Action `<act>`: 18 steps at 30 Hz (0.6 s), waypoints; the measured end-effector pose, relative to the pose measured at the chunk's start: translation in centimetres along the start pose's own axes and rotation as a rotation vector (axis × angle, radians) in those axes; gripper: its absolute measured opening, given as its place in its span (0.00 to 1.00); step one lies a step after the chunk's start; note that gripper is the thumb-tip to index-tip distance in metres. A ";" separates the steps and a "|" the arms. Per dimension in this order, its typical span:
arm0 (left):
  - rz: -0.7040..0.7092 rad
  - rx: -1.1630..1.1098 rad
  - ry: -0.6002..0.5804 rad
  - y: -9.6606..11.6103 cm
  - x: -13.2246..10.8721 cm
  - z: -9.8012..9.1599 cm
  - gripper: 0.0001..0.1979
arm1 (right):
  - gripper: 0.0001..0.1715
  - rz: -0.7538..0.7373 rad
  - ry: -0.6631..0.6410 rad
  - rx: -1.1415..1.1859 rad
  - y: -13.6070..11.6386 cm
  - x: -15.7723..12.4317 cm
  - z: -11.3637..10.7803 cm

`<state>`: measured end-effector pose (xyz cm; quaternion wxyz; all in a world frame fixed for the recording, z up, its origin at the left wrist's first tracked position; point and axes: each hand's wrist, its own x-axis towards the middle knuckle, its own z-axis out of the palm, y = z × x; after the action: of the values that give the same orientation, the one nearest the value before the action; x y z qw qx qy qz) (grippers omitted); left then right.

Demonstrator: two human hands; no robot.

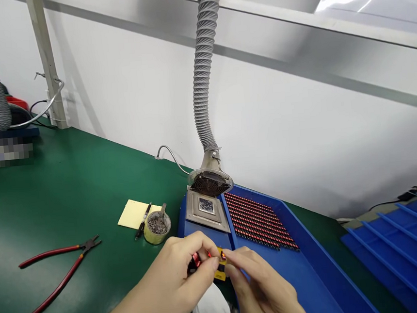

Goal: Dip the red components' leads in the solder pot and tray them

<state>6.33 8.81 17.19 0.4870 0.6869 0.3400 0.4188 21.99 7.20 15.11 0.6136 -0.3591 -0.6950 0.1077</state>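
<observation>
Both hands meet just in front of the solder pot (206, 206). The left hand (182, 271) is closed in a fingertip pinch on the red-wound end of a small coil (221, 271), and the right hand (260, 288) pinches its yellow-taped end from the other side. The coil is held in the air, in front of the pot and above the near end of the blue tray (288, 281). Whether this is one part or two pressed together is hard to tell; fingers cover most of it. To do this step well, probably grip the body rather than the fine winding, brace the hands against each other and keep the part clear of the pot. A white cloth (211, 312) lies under the hands, nearer the person than the pot. Right of the pot, rows of red coils (258, 220) fill the tray's far part. Directly above the pot a fume hood hangs on a ribbed hose (205, 79). Left of the pot are a tape roll (157, 227) full of scraps, a pen (143, 220) and a yellow pad (131, 213). Further left lie red-handled pliers (58, 272). The surface is a green bench mat (69, 198). A white wall (300, 119) stands behind the pot, and blue ribbed trays (401, 237) sit far right.
</observation>
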 end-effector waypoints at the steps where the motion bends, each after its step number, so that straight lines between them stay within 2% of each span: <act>1: 0.021 0.047 -0.002 -0.1 0.0 0.0 0.09 | 0.22 -0.034 -0.021 -0.046 0.0 -0.1 0.2; 3: 0.081 0.166 -0.002 -0.3 -0.1 0.1 0.09 | 0.16 -0.015 -0.043 -0.097 0.0 -0.2 0.5; 5: 0.177 0.302 -0.007 -0.5 -0.2 0.2 0.09 | 0.09 0.152 -0.048 -0.064 -0.1 -0.2 0.6; 7: 0.270 0.403 -0.006 -0.7 -0.3 0.3 0.10 | 0.18 0.364 -0.081 0.115 0.0 -0.1 0.4; 9: 0.317 0.429 0.024 -0.6 -0.3 0.3 0.11 | 0.22 0.448 -0.092 0.337 0.3 0.0 0.0; 11: 0.299 0.403 0.056 -0.3 -0.3 0.3 0.10 | 0.17 0.348 -0.063 0.367 0.5 0.1 -0.4; 12: 0.281 0.383 0.067 -0.2 -0.3 0.2 0.10 | 0.09 0.256 -0.054 0.292 0.6 0.2 -0.5; 13: 0.264 0.361 0.072 0.0 -0.3 0.2 0.09 | 0.07 0.157 -0.058 0.190 0.5 0.1 -0.5; 15: 0.250 0.337 0.071 0.1 -0.3 0.2 0.09 | 0.19 -0.004 -0.055 0.005 0.2 0.0 -0.2; 16: 0.257 0.342 0.070 0.0 -0.3 0.2 0.09 | 0.20 -0.039 -0.030 -0.054 -0.1 0.0 0.1; 18: 0.319 0.412 0.066 -0.2 -0.2 0.3 0.09 | 0.13 0.022 0.048 -0.101 -0.6 -0.1 0.7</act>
<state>6.44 8.57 16.88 0.2533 0.8024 0.3214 0.4344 21.14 6.91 15.18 0.6101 -0.3996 -0.6805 0.0705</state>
